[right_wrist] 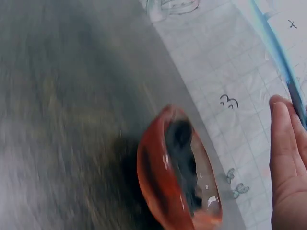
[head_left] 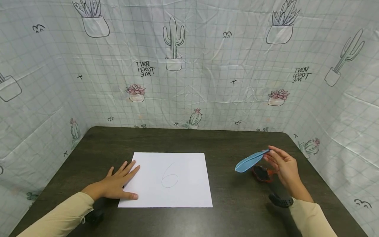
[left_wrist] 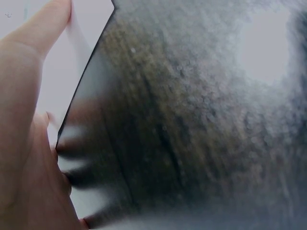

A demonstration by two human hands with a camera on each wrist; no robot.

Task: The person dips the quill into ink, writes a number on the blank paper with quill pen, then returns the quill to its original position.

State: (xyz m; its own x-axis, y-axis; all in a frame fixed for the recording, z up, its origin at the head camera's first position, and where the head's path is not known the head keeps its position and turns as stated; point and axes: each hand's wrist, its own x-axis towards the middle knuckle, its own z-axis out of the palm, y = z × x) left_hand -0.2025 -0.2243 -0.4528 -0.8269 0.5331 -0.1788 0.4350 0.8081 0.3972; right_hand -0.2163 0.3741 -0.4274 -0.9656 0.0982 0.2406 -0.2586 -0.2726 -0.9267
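A white sheet of paper (head_left: 192, 181) lies on the dark table, with a thin blue figure like a 6 (head_left: 170, 180) drawn on it. My left hand (head_left: 119, 182) rests spread over the sheet's left edge, thumb and fingertips on the paper; in the left wrist view the thumb (left_wrist: 41, 28) lies across it. To the right, my right hand (head_left: 284, 164) pinches a blue feather pen (head_left: 248, 162) by its stem end, the broad vane pointing left above the table. Below it sits a red-orange, see-through dish-like thing (head_left: 262, 173) with something dark inside, larger in the right wrist view (right_wrist: 158, 177).
The dark wooden table (head_left: 177, 140) has rounded far corners. A pale grid-patterned cloth (head_left: 207, 65) with cactus drawings hangs behind it and along both sides. A black wrist strap (head_left: 279, 200) is on the right wrist.
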